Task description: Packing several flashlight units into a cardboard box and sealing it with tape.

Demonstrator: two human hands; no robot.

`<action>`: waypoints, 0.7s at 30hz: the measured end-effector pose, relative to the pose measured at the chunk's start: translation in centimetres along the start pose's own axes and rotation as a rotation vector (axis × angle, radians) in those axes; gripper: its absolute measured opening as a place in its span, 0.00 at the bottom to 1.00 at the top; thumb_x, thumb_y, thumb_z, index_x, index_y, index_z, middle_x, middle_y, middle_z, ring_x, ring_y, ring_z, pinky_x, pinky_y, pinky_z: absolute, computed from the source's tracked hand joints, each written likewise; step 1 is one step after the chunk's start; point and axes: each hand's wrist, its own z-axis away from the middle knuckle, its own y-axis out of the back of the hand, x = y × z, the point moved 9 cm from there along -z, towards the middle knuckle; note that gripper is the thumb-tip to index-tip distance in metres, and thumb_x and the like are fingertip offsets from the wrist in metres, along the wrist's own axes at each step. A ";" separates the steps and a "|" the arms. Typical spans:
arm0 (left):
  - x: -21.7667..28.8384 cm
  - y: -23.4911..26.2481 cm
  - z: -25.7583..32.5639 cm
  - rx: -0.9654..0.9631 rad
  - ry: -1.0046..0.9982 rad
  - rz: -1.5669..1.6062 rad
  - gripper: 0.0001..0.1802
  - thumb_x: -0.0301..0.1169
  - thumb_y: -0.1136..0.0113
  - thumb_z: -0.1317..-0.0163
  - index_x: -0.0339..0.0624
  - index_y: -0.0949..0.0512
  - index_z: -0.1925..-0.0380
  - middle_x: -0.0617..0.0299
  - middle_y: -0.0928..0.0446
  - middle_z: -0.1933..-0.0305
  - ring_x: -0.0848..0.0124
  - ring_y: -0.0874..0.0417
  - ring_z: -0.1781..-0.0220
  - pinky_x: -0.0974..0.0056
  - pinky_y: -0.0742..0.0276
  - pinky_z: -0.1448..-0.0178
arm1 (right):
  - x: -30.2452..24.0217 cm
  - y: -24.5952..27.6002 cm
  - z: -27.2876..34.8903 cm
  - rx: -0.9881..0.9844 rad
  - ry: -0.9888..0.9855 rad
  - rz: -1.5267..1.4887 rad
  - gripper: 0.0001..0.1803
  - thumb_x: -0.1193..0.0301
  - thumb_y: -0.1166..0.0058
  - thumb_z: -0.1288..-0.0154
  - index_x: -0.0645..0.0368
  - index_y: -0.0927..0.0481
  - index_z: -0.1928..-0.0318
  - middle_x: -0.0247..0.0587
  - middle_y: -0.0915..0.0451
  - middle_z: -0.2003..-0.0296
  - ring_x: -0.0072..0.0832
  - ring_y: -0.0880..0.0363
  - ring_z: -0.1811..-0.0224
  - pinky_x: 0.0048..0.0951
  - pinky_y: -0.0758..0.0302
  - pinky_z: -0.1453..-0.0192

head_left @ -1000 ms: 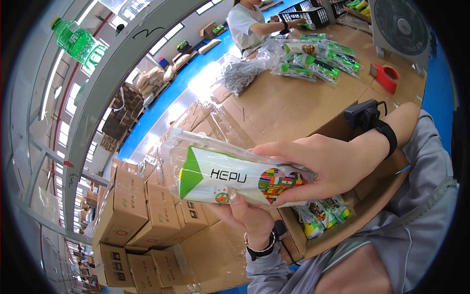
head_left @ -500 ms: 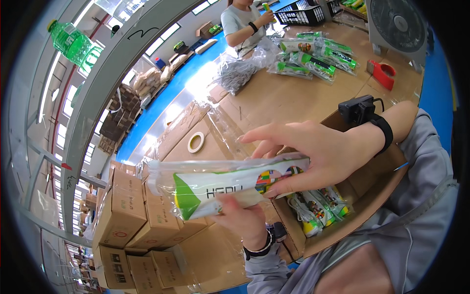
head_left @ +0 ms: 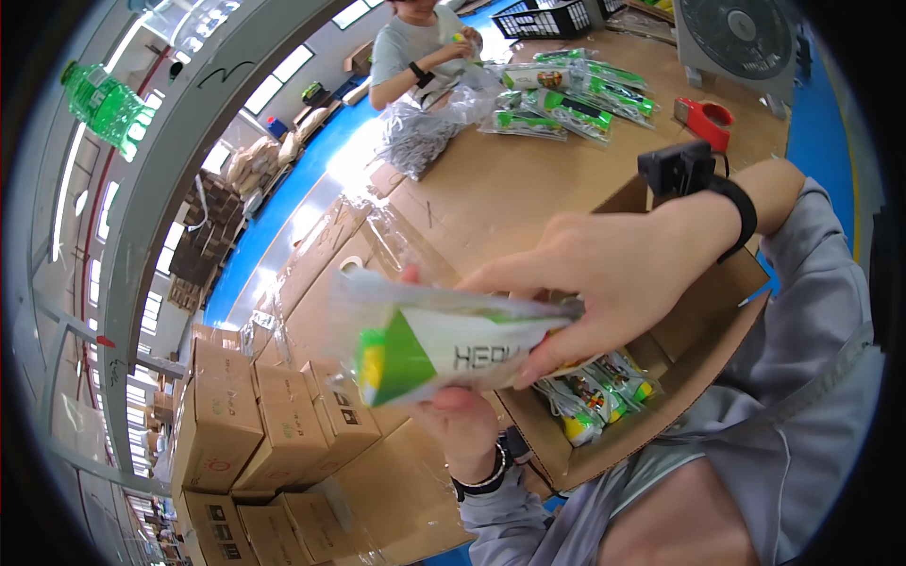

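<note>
A clear plastic bag with a white-and-green printed package inside is held level in front of me, slightly blurred at its left end. My right hand grips its right end, thumb on the near side and fingers over the top. From below, my left hand closes round its middle, with a fingertip showing behind the upper edge. Beneath my right hand stands an open cardboard box. Several similar bagged packages with white cords lie in it, partly covered by the hand.
Stacked closed cartons stand at the left. Across the cardboard-covered table lie a pile of bagged packages, grey cords and a red tape dispenser. A fan stands far right; another person works opposite.
The bag's left end has lifted and tilted, and my left hand has closed further round it. The view has shifted, moving the surroundings left and up.
</note>
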 end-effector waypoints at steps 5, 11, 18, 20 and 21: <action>-5.4 4.5 -1.5 -0.127 0.235 -0.081 0.32 0.49 0.67 0.27 0.32 0.38 0.37 0.50 0.30 0.39 0.69 0.29 0.40 0.64 0.37 0.37 | 1.0 3.9 1.8 -0.172 -0.407 -0.168 0.19 0.64 0.34 0.44 0.67 0.19 0.59 0.42 0.15 0.70 0.21 0.18 0.73 0.23 0.23 0.69; -7.4 0.3 -1.3 -0.498 0.456 -0.372 0.21 0.40 0.52 0.31 0.28 0.23 0.57 0.61 0.26 0.76 0.78 0.29 0.69 0.71 0.36 0.67 | 4.9 3.5 8.9 -0.823 -0.780 0.362 0.22 0.57 0.41 0.40 0.68 0.18 0.69 0.51 0.18 0.74 0.40 0.19 0.72 0.35 0.24 0.67; -6.1 0.4 -0.2 -0.477 0.473 -0.675 0.20 0.38 0.49 0.32 0.28 0.23 0.71 0.59 0.43 0.88 0.77 0.43 0.83 0.66 0.46 0.79 | 9.9 -0.6 9.2 -0.802 -0.751 0.668 0.23 0.58 0.47 0.41 0.70 0.19 0.72 0.58 0.20 0.74 0.52 0.20 0.68 0.45 0.22 0.63; -4.0 1.3 0.3 -0.449 0.447 -0.749 0.20 0.37 0.49 0.31 0.28 0.24 0.73 0.57 0.44 0.88 0.75 0.44 0.85 0.64 0.45 0.79 | 9.8 -1.5 7.3 -0.759 -0.684 0.700 0.21 0.60 0.48 0.42 0.70 0.19 0.73 0.57 0.20 0.75 0.52 0.20 0.68 0.45 0.22 0.62; -3.3 1.1 0.7 -0.460 0.428 -0.741 0.20 0.36 0.50 0.31 0.28 0.25 0.75 0.55 0.43 0.89 0.72 0.45 0.86 0.63 0.45 0.80 | 9.7 -1.9 6.8 -0.733 -0.665 0.707 0.20 0.61 0.48 0.42 0.70 0.19 0.73 0.56 0.20 0.75 0.52 0.19 0.68 0.45 0.22 0.62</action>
